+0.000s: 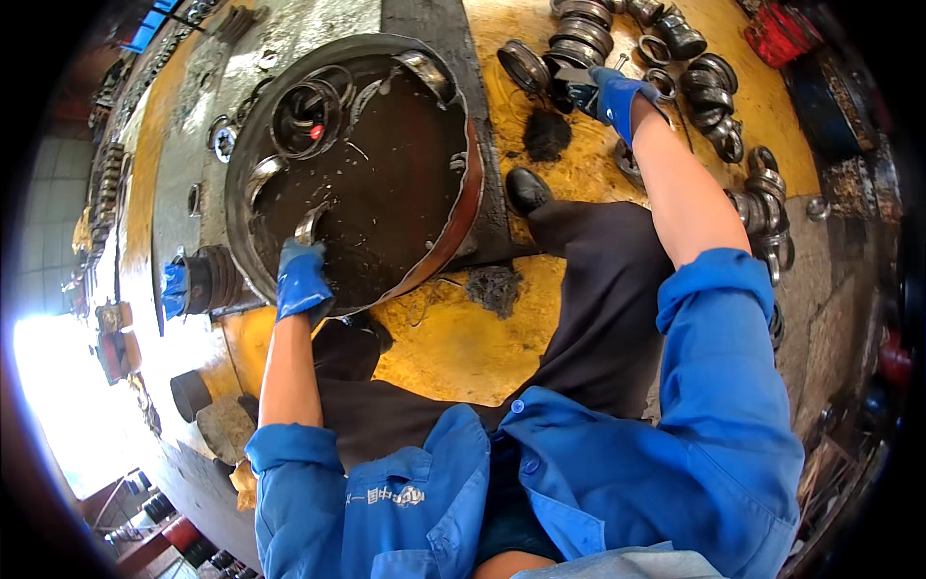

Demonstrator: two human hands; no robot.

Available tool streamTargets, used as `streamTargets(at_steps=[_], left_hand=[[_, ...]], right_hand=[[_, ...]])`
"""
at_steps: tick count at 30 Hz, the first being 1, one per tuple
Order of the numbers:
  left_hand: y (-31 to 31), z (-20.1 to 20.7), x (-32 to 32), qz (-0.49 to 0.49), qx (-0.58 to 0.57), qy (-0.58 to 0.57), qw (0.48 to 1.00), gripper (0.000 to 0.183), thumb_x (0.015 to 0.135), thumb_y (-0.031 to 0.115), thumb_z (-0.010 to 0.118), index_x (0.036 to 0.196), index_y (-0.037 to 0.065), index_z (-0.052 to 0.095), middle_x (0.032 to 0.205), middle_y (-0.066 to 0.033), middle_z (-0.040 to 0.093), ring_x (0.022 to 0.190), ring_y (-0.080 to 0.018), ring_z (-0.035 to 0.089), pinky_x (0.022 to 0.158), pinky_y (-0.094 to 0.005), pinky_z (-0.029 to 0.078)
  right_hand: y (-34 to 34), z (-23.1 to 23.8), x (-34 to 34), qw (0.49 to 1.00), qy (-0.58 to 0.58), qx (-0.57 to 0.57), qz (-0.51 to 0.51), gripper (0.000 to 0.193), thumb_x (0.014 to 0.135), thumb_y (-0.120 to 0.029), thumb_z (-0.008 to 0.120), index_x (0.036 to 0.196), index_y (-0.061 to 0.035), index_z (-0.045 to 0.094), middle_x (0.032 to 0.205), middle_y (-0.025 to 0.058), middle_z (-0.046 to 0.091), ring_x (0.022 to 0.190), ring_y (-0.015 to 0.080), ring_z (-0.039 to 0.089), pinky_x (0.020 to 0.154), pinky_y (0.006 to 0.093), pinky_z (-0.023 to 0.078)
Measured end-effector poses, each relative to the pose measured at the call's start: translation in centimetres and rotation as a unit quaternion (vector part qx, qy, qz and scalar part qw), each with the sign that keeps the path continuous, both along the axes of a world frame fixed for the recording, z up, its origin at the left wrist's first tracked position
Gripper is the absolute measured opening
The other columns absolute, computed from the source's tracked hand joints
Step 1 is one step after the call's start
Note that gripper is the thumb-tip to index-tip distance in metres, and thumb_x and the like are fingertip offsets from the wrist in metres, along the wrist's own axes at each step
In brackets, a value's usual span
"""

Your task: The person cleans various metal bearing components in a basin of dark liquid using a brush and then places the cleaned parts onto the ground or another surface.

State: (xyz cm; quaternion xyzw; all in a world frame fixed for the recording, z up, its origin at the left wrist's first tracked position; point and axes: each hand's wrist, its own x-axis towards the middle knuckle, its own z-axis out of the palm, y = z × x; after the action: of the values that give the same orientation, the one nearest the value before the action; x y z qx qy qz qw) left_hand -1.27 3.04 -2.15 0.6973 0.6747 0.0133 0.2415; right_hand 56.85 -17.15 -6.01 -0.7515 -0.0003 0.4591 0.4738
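Observation:
My left hand [303, 278], in a blue glove, closes on a shiny metal ring [311, 222] over the near left part of a wide round metal tub [475, 183]. Dark liquid [395, 183] lies in the tub, with several metal rings [307, 116] leaning at its far left side and a small red piece [316, 132] among them. My right hand [620, 96], also gloved in blue, reaches far right and is closed beside a row of stacked metal rings [582, 39]. A flat greyish piece [576, 75] shows at its fingers; its kind is unclear.
More oily rings lie on the yellow floor [453, 338] to the right, including a curved row [712, 92] and a stack [767, 203]. A dark greasy clump [547, 135] sits by my shoe [527, 191]. A red container [781, 37] stands far right.

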Motion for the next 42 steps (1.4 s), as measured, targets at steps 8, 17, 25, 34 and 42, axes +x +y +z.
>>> streamTargets(at_steps=[8, 17, 25, 34, 42], left_hand=[[0.0, 0.5, 2.6, -0.008, 0.013, 0.130, 0.991, 0.067, 0.085, 0.033, 0.074, 0.135, -0.009, 0.056, 0.127, -0.0327, 0.066, 0.120, -0.0447, 0.066, 0.097, -0.0485, 0.054], [0.8, -3.1, 2.1, -0.005, 0.069, 0.214, 0.974, 0.064, 0.086, 0.034, 0.074, 0.135, -0.003, 0.057, 0.122, -0.0306, 0.069, 0.112, -0.0439, 0.069, 0.092, -0.0502, 0.057], [0.7, -3.0, 0.6, 0.017, 0.087, 0.239, 0.967, 0.062, 0.086, 0.034, 0.074, 0.136, 0.001, 0.057, 0.118, -0.0288, 0.071, 0.105, -0.0432, 0.072, 0.088, -0.0518, 0.059], [0.1, -1.5, 2.3, 0.019, 0.098, 0.151, 0.983, 0.048, 0.088, 0.033, 0.071, 0.128, 0.010, 0.061, 0.112, -0.0235, 0.073, 0.103, -0.0422, 0.072, 0.089, -0.0525, 0.058], [0.0, 1.3, 3.2, 0.053, -0.020, 0.119, 0.991, 0.054, 0.088, 0.038, 0.073, 0.135, 0.015, 0.059, 0.128, -0.0164, 0.070, 0.118, -0.0342, 0.069, 0.097, -0.0490, 0.056]], right_hand=[[-5.8, -17.8, 3.0, 0.987, 0.152, -0.012, -0.057, 0.036, 0.109, -0.037, 0.045, 0.117, -0.0073, 0.063, 0.086, 0.0135, 0.075, 0.063, 0.0238, 0.069, 0.047, 0.0364, 0.053], [2.5, -23.7, 0.9, 0.958, 0.235, 0.162, 0.039, 0.029, 0.106, -0.027, 0.055, 0.124, -0.0051, 0.060, 0.097, 0.0153, 0.075, 0.068, 0.0259, 0.070, 0.057, 0.0355, 0.057], [4.9, -24.0, -1.7, 0.977, 0.173, 0.126, 0.029, 0.024, 0.101, -0.025, 0.060, 0.085, -0.0086, 0.065, 0.063, 0.0022, 0.056, 0.050, 0.0176, 0.048, 0.050, 0.0346, 0.039], [9.4, -9.6, 0.2, 0.918, -0.307, 0.246, 0.055, 0.032, 0.103, -0.025, 0.065, 0.124, -0.0007, 0.069, 0.098, 0.0105, 0.076, 0.084, 0.0186, 0.071, 0.077, 0.0330, 0.057], [21.0, 11.2, -23.0, 0.452, -0.703, 0.068, 0.545, 0.073, 0.092, -0.043, 0.071, 0.155, -0.0178, 0.043, 0.149, 0.0167, 0.055, 0.121, 0.0370, 0.065, 0.103, 0.0493, 0.052]])
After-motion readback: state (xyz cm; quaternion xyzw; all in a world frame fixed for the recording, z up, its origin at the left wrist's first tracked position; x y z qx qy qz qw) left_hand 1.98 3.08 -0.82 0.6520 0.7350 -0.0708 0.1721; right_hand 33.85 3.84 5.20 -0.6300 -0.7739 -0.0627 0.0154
